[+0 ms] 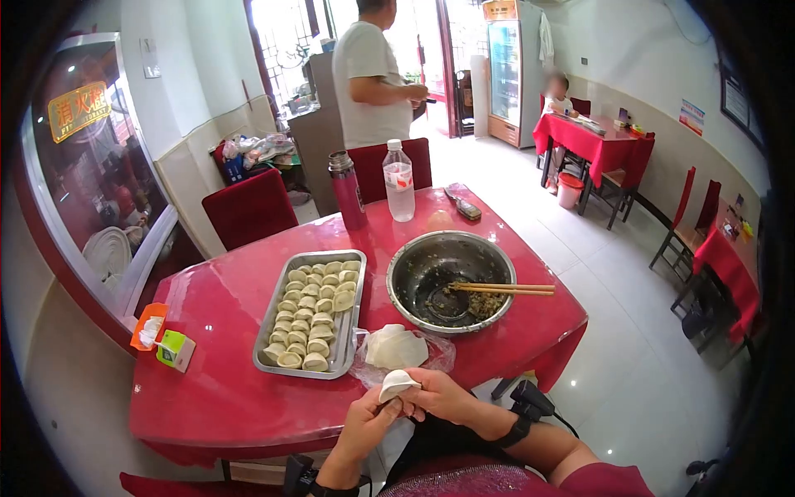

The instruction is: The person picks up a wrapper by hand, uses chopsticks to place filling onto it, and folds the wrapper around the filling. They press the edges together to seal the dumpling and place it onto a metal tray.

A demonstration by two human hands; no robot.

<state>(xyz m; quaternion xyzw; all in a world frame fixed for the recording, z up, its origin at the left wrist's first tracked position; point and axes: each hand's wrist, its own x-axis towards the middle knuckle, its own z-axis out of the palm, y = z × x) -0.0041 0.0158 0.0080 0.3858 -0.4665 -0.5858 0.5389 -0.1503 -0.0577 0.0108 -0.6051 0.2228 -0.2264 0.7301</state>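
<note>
A folded white dumpling (pixel 399 385) is pinched between my two hands near the table's front edge. My left hand (pixel 371 418) grips it from the left, and my right hand (pixel 443 396) closes on its right side. Just beyond them lies a stack of dough wrappers (pixel 396 348) on a clear plastic bag (pixel 441 352). To the left, a metal tray (pixel 354 319) carries rows of shaped dumplings (pixel 308 308). A steel bowl (pixel 406 308) at the right has some dark green filling (pixel 487 306) inside, with chopsticks (pixel 505 288) laid across its rim.
On the red table (pixel 219 398) stand a thermos (pixel 348 195), a water bottle (pixel 400 186), a dark phone-like object (pixel 465 207) and two small boxes, orange (pixel 149 325) and green (pixel 175 350). One person (pixel 377 83) stands behind; another person (pixel 559 99) sits at a far table.
</note>
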